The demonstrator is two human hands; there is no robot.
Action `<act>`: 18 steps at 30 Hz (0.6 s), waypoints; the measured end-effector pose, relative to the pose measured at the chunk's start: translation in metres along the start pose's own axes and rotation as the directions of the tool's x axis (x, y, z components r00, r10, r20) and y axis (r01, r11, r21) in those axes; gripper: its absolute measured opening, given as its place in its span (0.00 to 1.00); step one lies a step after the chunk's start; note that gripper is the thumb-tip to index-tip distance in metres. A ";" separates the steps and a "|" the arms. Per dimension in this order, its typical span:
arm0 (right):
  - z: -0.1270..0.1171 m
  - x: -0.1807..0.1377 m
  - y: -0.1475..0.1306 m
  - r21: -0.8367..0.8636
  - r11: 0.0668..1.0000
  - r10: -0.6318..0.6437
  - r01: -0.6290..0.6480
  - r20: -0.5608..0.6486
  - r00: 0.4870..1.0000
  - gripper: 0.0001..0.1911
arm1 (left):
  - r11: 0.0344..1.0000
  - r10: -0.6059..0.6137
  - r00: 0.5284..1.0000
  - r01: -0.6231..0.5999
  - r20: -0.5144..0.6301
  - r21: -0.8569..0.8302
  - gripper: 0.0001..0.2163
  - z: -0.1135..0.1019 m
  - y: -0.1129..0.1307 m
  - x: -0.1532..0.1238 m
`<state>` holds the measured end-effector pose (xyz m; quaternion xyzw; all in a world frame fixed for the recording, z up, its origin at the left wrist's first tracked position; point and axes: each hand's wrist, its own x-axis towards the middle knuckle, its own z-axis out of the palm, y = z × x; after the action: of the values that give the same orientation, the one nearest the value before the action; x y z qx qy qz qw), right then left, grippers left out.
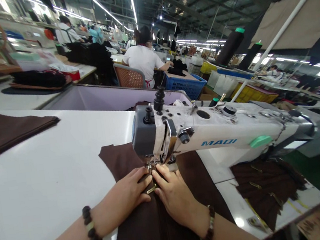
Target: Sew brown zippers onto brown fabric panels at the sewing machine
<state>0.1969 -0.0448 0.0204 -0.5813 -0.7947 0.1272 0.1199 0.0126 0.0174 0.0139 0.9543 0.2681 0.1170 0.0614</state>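
Observation:
A dark brown fabric piece (139, 233) lies under the head of a white sewing machine (191, 131). My left hand (128, 193) rests on it with fingers stretched towards the presser foot (149, 167). On the other side of the seam, my right hand (177, 196) presses the cloth flat, its fingertips also close to the foot. Both hands are open and grip nothing that I can see. Between them a brass-coloured zipper pull (151, 189) lies on the fabric. The needle itself is too small to make out.
Folded brown fabric (8, 130) lies at the left of the white table (53, 181). Several brown pieces with zipper pulls (268, 184) are piled right of the machine. Ahead sit a lilac-lined trough (95, 97), a blue crate (186, 85) and a seated co-worker (143, 61).

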 end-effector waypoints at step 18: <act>-0.002 -0.001 0.004 0.158 0.984 -0.066 0.084 -0.111 0.992 0.19 | 0.987 0.001 0.994 -0.019 0.109 0.161 0.20 -0.002 -0.003 -0.021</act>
<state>0.2015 -0.0447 0.0206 -0.5451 -0.7957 0.1560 0.2132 -0.0068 0.0089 0.0111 0.9624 0.2683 0.0432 -0.0021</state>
